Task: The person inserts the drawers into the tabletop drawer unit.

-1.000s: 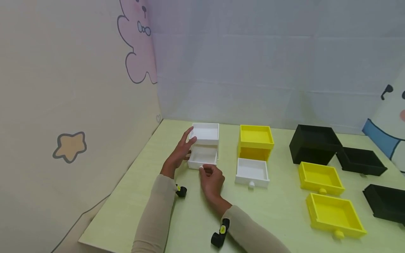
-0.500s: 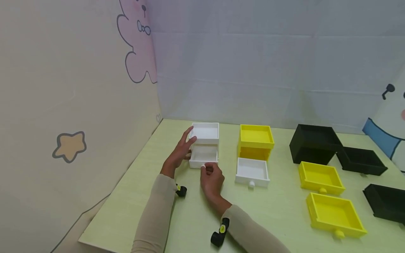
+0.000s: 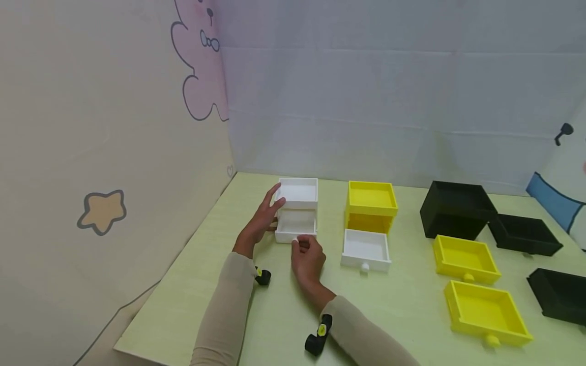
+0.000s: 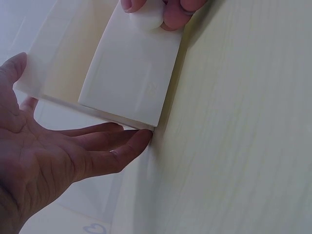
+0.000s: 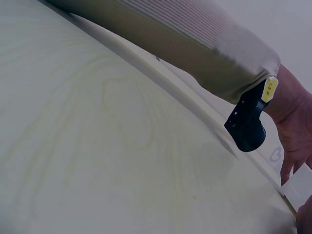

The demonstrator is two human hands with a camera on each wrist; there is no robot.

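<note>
At the left of the table stands a white cabinet, its lower drawer partly out of the lower slot. My left hand touches the cabinet's left side with spread fingers; in the left wrist view the left hand lies along the side near the lower edge. My right hand pinches the drawer's round white knob; in the left wrist view that knob sits between the fingertips. The right wrist view shows the left hand, with the right hand cut off by the frame.
To the right stand a yellow cabinet with a white drawer before it, and a black cabinet. Two yellow drawers and two black drawers lie farther right. A wall borders the table's left edge.
The white lower drawer has shifted slightly to the right and back, and my right hand moved along with it on the knob. My left hand has stayed in place against the cabinet.
</note>
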